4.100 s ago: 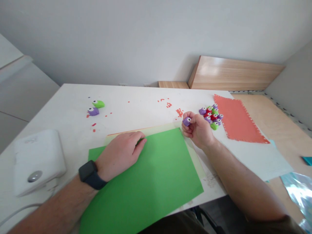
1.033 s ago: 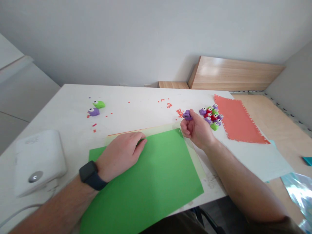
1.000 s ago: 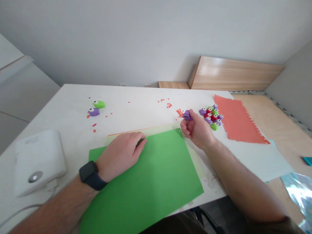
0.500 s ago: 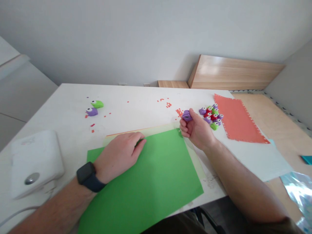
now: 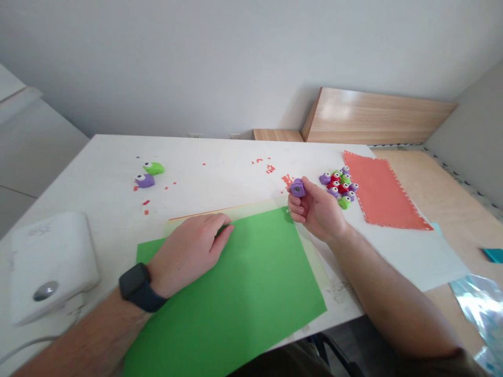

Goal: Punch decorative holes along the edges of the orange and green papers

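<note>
A person's right hand [image 5: 320, 213] was closed around a small purple craft punch [image 5: 297, 187], pinching it between thumb and curled fingers and holding it up just above the top corner of a green card sheet [image 5: 223, 298], the grip apparently keeping the punch clear of the table. The left hand [image 5: 186, 255], a black smartwatch [image 5: 137, 287] on its wrist, lay open with its fingers loosely curled, gripping nothing; resting on the sheet, its weight appeared to pin the card in place. A pale green sheet [image 5: 313, 260] lay beneath, its edge showing past the card. Just beyond the right hand, more punches with googly eyes stood tightly grouped in a purple, red and green cluster [image 5: 338, 183], as if gathered within easy reach, beside an orange-red sheet [image 5: 383, 193] with a finely notched edge. Tiny red paper bits [image 5: 288, 180] were scattered across the white table [image 5: 236, 157], close to the raised punch. A lime punch [image 5: 153, 168] and a purple punch [image 5: 144, 180] sat apart to the left, well away from both hands, and a white corded device [image 5: 51, 267] stood near the left forearm.
</note>
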Motion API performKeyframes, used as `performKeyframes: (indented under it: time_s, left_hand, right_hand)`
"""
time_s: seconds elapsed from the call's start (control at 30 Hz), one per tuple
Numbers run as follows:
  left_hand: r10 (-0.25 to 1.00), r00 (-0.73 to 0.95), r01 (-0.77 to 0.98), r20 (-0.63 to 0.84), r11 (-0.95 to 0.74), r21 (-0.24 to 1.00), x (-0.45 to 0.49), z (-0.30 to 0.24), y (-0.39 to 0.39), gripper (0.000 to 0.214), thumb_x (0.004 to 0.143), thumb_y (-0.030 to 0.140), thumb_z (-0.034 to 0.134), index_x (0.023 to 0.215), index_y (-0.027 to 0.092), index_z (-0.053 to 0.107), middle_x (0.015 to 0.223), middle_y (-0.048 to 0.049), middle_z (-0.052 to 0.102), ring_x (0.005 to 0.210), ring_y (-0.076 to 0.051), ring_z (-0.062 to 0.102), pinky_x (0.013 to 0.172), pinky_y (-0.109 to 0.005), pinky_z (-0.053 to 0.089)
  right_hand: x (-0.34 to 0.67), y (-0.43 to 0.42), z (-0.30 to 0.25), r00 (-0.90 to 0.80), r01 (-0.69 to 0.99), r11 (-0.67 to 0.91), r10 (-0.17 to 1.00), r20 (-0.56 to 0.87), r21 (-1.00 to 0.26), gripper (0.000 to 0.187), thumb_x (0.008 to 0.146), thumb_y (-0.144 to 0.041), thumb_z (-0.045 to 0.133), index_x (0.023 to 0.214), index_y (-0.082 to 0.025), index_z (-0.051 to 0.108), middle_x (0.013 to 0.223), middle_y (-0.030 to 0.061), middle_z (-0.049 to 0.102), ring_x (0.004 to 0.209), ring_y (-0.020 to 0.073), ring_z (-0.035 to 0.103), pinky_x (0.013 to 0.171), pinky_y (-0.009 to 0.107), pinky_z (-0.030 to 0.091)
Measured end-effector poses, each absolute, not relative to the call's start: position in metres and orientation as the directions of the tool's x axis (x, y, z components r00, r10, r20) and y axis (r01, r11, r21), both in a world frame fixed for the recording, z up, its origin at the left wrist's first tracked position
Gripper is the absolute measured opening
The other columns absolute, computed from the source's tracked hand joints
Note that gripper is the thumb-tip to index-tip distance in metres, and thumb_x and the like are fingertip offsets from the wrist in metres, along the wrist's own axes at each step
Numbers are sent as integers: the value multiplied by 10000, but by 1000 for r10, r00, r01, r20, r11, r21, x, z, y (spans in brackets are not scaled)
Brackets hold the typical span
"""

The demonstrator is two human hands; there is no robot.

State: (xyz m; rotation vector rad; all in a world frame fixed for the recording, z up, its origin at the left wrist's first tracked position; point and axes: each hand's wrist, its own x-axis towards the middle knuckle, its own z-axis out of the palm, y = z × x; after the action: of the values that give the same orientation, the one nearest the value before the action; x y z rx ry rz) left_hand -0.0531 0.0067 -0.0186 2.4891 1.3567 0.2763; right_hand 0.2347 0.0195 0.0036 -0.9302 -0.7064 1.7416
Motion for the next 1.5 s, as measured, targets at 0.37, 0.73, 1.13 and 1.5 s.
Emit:
performKeyframes:
  time_s: [0.37, 0.73, 1.13, 1.5]
  left_hand:
    - [843, 538, 787, 28, -513, 343, -52, -18, 7, 293, 1064, 376, 417, 1024, 208, 654, 994, -70, 728, 918, -264, 663, 826, -422, 478]
    - [845, 535, 789, 18, -507, 347, -51, -16, 6, 285, 1068, 363, 412, 1029, 210, 649, 991, -68, 727, 917, -260, 663, 825, -415, 471]
    - [843, 538, 784, 20, -509, 355, -52, -15, 6, 280, 1063, 343, 424, 1014, 202, 661, 958, -69, 722, 912, -265, 664, 822, -407, 472]
    - [841, 541, 782, 23, -513, 355, -51, -15, 7, 276, 1067, 341, 419, 1019, 206, 654, 982, -71, 724, 929, -264, 663, 819, -401, 462]
  right_hand:
    - [235, 20, 5, -239, -493, -353, 934, -266, -795, 309, 999, -434, 513, 870, -177, 627, 709, -4, 457, 547, 112, 316, 444, 222, 260]
    - [236, 22, 5, -205, -471, -341, 939, -275, -814, 253, 956, -419, 546, 893, -189, 629, 709, 14, 565, 525, 123, 397, 432, 235, 295]
    - [239, 24, 2, -152, -402, -272, 961, -229, -874, 270, 957, -448, 559, 877, -193, 600, 676, 1, 568, 519, 114, 414, 436, 234, 284]
    - [246, 28, -9, 108, -47, -20, 994, -25, -999, 286, 885, -472, 706, 1016, -232, 623, 926, 6, 653, 712, 122, 574, 485, 211, 382]
